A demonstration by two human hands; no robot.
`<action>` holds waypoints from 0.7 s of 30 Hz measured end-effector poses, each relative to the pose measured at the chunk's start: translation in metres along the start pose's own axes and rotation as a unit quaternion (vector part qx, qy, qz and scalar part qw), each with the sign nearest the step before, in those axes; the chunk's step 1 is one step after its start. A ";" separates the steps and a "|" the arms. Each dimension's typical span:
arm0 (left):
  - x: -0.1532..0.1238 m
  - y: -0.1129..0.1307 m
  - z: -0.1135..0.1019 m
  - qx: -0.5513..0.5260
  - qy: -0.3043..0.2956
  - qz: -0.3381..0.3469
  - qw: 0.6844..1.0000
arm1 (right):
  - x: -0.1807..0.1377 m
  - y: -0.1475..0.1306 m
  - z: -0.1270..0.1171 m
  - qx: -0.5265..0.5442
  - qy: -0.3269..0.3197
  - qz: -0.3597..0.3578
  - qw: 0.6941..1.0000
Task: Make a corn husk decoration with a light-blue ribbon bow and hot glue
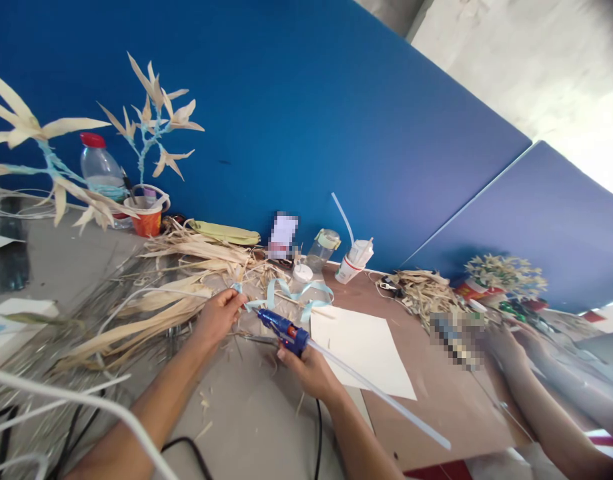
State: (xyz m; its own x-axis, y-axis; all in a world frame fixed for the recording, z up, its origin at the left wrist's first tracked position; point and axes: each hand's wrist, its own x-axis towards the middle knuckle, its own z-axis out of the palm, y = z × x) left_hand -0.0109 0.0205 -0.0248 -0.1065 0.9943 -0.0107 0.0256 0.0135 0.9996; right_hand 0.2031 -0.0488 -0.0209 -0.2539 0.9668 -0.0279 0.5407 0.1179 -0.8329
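My left hand (220, 316) is closed in a pinch on a small stem wrapped in light-blue ribbon (237, 287), with a pale husk tip above it. My right hand (310, 373) grips a blue hot glue gun (285, 331), whose nozzle points at the left fingertips. Whether the nozzle touches the ribbon I cannot tell. A long clear glue stick (381, 397) sticks out of the gun's back, and its black cord hangs below my wrist. A loose curl of light-blue ribbon (320, 288) lies just beyond the gun.
Dried corn husks (186, 293) and wires spread to the left. Husk flowers (145, 127) stand in a red cup (147, 222). White paper (366, 347), a paper cup (351, 265), a glass jar (322, 250) and a phone (283, 235) are nearby. Another person's hands (506, 343) work at right.
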 end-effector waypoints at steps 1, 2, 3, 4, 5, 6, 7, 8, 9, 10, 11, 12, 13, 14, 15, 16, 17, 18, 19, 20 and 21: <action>0.000 -0.001 0.000 0.000 -0.002 0.001 1.000 | 0.000 0.001 0.001 0.004 0.001 0.004 1.000; 0.001 -0.003 0.001 0.001 -0.004 0.003 1.000 | 0.000 0.002 0.002 0.006 0.001 0.006 1.000; 0.001 -0.004 0.001 0.003 -0.008 0.004 1.000 | 0.001 0.001 0.002 0.007 0.003 0.006 1.000; 0.001 -0.005 0.001 0.007 -0.013 0.005 1.000 | 0.001 0.000 0.003 0.006 0.005 0.004 1.000; 0.001 -0.005 0.001 0.011 -0.017 0.005 1.000 | 0.001 -0.002 0.003 0.003 0.006 0.000 1.000; 0.000 -0.005 0.001 0.015 -0.020 0.006 1.000 | 0.002 -0.003 0.003 -0.001 0.007 -0.002 1.000; 0.000 -0.005 0.001 0.016 -0.020 0.006 1.000 | 0.002 -0.005 0.003 -0.006 0.008 -0.004 1.000; 0.000 -0.004 0.000 0.015 -0.017 0.008 1.000 | 0.002 -0.006 0.002 -0.009 0.007 -0.005 1.000; 0.000 -0.003 0.000 0.012 -0.014 0.008 1.000 | 0.001 -0.006 0.002 -0.011 0.006 -0.006 1.000; -0.001 -0.002 0.000 0.010 -0.009 0.008 1.000 | 0.001 -0.006 0.001 -0.011 0.004 -0.005 1.000; -0.001 -0.001 0.000 0.010 -0.006 0.007 1.000 | 0.001 -0.005 0.001 -0.008 0.003 -0.003 1.000; -0.001 0.000 0.000 0.014 -0.004 0.005 1.000 | 0.001 -0.003 0.001 -0.004 0.004 -0.001 1.000; -0.001 0.001 0.000 0.022 -0.004 0.004 1.000 | 0.001 -0.002 0.001 0.000 0.006 0.001 1.000; -0.002 0.001 0.001 0.031 -0.005 0.006 0.999 | 0.001 -0.001 0.001 0.003 0.009 0.003 1.000; -0.002 0.001 0.001 0.040 -0.006 0.009 0.999 | 0.001 -0.001 0.001 0.003 0.012 0.003 1.000; -0.002 0.001 0.001 0.047 -0.006 0.014 0.999 | 0.002 -0.001 0.002 0.000 0.012 0.000 1.000; -0.003 0.001 0.002 0.054 -0.005 0.019 0.998 | 0.002 -0.003 0.002 -0.005 0.011 -0.006 1.000; -0.003 0.001 0.002 0.061 -0.004 0.023 0.998 | 0.002 -0.005 0.002 -0.009 0.009 -0.013 1.000; -0.003 0.001 0.002 0.068 -0.003 0.026 0.997 | 0.002 -0.007 0.002 -0.013 0.007 -0.021 1.000; -0.004 0.001 0.002 0.074 -0.002 0.028 0.997 | 0.002 -0.009 0.002 -0.015 0.005 -0.028 0.999; -0.004 0.001 0.002 0.078 -0.001 0.028 0.997 | 0.002 -0.011 0.002 -0.017 0.004 -0.034 0.999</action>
State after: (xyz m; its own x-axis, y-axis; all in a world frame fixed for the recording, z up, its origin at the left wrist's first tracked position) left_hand -0.0083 0.0167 -0.0233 -0.0985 0.9941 0.0455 0.1861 -0.0266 0.9822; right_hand 0.1954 -0.0486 -0.0131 -0.2850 0.9580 0.0321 0.5495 0.1908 -0.8134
